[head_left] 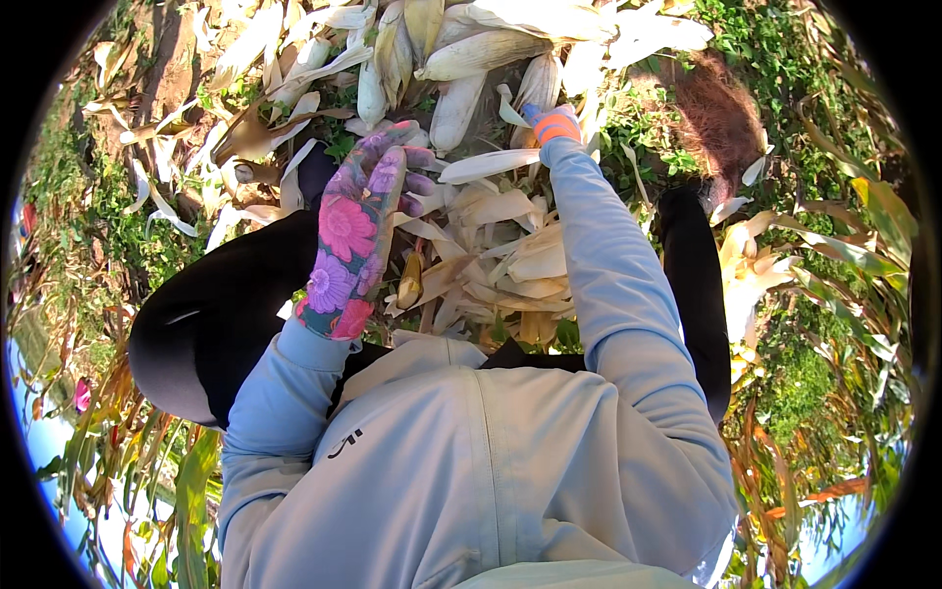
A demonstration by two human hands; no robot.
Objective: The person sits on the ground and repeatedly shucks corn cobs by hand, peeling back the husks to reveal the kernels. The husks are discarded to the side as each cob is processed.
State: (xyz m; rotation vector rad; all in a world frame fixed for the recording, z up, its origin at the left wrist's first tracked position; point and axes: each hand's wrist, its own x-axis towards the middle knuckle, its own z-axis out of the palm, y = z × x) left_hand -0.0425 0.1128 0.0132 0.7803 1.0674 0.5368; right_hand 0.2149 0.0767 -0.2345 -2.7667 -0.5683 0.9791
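Leafy ground [677, 162], right hand [556, 126] at corn [542, 80]

My feed shows papery, matt corn husks [538, 257]. I see a smooth cloth jacket [422, 471] and a floral glove [345, 233] of matt fabric.

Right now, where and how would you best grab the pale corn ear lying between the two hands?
The pale corn ear is probably best gripped around its middle, from above on the near side: it is long and narrow, its near end looks uncovered, and its far end meets another ear.
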